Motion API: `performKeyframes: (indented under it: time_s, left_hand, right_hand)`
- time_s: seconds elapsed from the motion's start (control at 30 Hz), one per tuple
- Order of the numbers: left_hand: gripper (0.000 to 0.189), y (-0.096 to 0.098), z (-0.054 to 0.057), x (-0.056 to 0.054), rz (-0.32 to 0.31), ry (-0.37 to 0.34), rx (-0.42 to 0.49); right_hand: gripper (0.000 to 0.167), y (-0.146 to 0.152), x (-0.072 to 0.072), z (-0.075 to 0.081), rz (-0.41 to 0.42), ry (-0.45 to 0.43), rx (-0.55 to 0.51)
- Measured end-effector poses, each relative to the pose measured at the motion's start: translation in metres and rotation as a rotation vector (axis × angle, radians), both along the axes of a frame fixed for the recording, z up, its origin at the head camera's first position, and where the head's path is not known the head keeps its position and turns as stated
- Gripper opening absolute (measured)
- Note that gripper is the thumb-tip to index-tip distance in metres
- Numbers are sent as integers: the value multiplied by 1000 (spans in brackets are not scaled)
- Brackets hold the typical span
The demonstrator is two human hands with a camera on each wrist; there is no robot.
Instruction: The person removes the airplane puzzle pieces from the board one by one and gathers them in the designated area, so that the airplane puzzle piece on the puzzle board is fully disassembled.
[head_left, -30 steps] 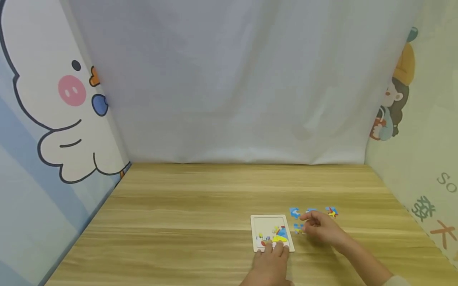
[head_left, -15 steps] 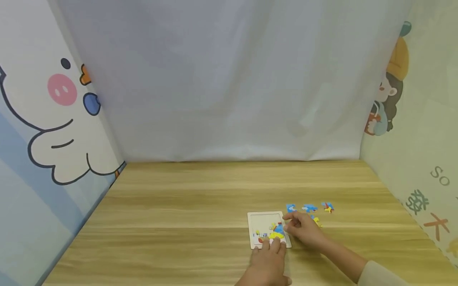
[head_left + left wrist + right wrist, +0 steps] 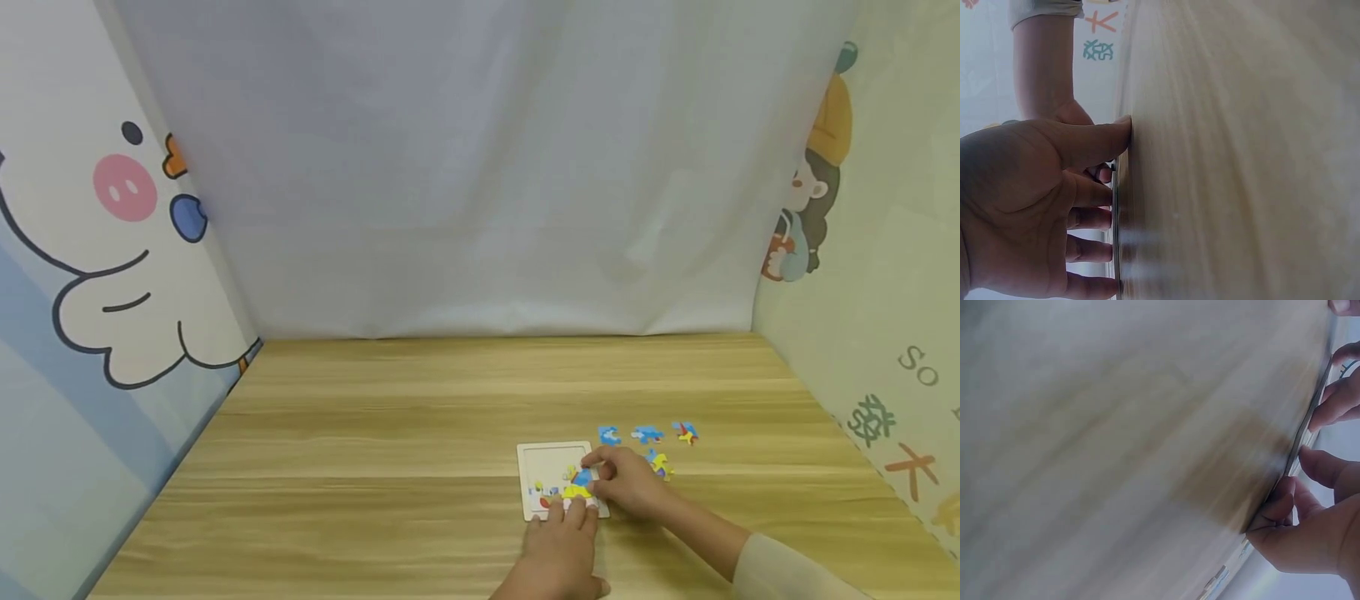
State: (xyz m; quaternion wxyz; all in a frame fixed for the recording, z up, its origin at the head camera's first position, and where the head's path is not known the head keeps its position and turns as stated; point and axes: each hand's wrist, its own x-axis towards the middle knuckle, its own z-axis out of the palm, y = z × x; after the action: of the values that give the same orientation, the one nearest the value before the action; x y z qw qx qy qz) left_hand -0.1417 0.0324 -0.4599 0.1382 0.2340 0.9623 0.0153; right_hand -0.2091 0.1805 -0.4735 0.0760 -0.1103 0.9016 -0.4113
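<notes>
A pale, square puzzle tray (image 3: 536,452) lies on the table, partly filled with coloured jigsaw pieces (image 3: 577,492) along its lower part. My left hand (image 3: 558,550) rests its fingertips on the tray's near edge, fingers fairly straight. In the left wrist view, the left hand (image 3: 1029,200) has its thumb on the tabletop. My right hand (image 3: 630,483) is at the tray's right side, pinching a puzzle piece mostly hidden by its fingers. In the right wrist view, the bent fingers and thumb of the right hand (image 3: 1316,531) are low beside the tray edge.
Loose puzzle pieces lie right of the tray: a blue one (image 3: 609,435), a blue-white one (image 3: 647,434), a blue one with red and yellow (image 3: 686,432), and a yellow-blue one (image 3: 660,464) beyond the right hand. A grey curtain (image 3: 480,208) hangs behind the wooden table (image 3: 360,467).
The right hand has carried a blue-and-yellow piece left from the loose pieces to the tray's right side. The left hand stays on the near edge; the head view has shifted slightly.
</notes>
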Motion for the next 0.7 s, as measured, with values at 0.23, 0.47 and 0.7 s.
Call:
performKeyframes:
  time_s: [0.23,0.47,0.7]
  left_hand:
    - [85,-1,0,0,-11,11,-11]
    - [85,0,0,-1,-5,-14,-9]
    - [85,0,0,-2,-3,-20,-15]
  right_hand:
    - [24,-1,-1,3,5,-7,0]
    - [23,-2,-1,6,-10,14,1]
    - [18,-6,-1,11,-26,99,-5]
